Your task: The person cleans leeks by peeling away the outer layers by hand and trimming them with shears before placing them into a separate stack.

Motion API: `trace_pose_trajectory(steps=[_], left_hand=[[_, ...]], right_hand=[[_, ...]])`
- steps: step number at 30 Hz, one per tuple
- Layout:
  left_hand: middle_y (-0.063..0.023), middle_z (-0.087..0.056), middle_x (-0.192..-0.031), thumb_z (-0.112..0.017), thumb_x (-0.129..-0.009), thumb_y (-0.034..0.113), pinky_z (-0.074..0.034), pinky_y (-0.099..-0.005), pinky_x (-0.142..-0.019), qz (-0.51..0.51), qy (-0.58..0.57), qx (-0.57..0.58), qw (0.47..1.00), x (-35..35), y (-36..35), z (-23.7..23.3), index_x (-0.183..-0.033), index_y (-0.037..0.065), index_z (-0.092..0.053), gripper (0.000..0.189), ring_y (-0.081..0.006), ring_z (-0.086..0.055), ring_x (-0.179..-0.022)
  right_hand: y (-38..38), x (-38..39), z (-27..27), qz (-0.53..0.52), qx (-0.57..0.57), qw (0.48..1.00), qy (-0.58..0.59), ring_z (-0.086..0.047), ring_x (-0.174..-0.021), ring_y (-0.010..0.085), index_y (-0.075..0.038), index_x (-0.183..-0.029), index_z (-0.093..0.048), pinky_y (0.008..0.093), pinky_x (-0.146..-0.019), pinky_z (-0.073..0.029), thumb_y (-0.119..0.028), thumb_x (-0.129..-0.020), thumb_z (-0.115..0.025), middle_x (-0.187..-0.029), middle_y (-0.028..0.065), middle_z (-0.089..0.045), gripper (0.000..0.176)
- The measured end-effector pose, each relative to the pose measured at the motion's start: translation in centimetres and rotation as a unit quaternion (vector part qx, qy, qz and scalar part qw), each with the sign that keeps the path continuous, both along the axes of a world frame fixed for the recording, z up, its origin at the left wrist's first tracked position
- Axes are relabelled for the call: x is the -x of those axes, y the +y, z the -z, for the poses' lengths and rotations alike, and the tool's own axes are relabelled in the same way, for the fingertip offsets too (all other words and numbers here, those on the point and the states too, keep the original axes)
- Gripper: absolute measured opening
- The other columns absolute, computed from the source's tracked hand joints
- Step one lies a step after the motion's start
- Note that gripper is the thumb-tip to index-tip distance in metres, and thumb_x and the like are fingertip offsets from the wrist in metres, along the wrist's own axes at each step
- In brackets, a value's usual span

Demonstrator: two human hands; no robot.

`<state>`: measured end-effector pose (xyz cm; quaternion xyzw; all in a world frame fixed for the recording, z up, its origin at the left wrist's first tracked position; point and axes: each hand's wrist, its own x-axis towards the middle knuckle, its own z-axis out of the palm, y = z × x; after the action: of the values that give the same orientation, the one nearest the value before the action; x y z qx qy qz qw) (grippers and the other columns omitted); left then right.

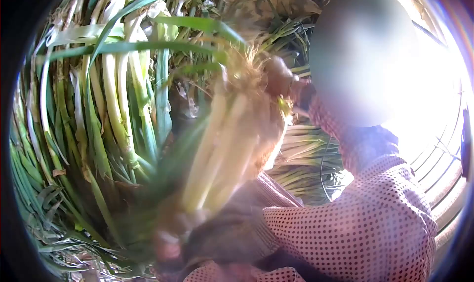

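Observation:
A motion-blurred bunch of leek-like green onions (224,144) hangs across the middle of the view, its brown roots at the top and its white stems slanting down to the left. My right hand (280,77) is beside the root end, with blurred fingers closed on the bunch. Low on the stems, my left hand (170,247) grips the same bunch; blur hides most of its fingers. A dotted pink sleeve (350,218) and a greyish cuff (232,235) show at the lower right and bottom.
A thick pile of green onions (113,94) fills the left side. More onions (308,158) lie behind the bunch. Dry leaves (271,5) are at the top. Curved pale bars (447,188) run along the right edge, below strong glare. A blurred oval covers part of the upper right.

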<state>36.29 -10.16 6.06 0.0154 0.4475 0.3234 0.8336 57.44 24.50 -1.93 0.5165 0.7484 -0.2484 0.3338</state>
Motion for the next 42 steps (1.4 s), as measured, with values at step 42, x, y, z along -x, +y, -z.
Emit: trace_pose_trajectory(steps=[42], left_hand=[[-0.0167,-0.075,-0.103,-0.073,-0.079,0.029,-0.056,-0.0399,-0.084,0.191,0.259,-0.022,0.946,-2.6,-5.0,4.8,-0.125,0.004,-0.068,0.053,-0.0305,-0.073,-0.093]], right_hand=[[0.9,-3.0,-6.3,-0.179,0.005,0.984,-0.008,-0.072,-0.099,0.0289,-0.013,-0.117,-0.073,0.0427,-0.09,-0.057,-0.054,-0.093,-0.068,-0.108,0.0102,-0.075,0.048]])
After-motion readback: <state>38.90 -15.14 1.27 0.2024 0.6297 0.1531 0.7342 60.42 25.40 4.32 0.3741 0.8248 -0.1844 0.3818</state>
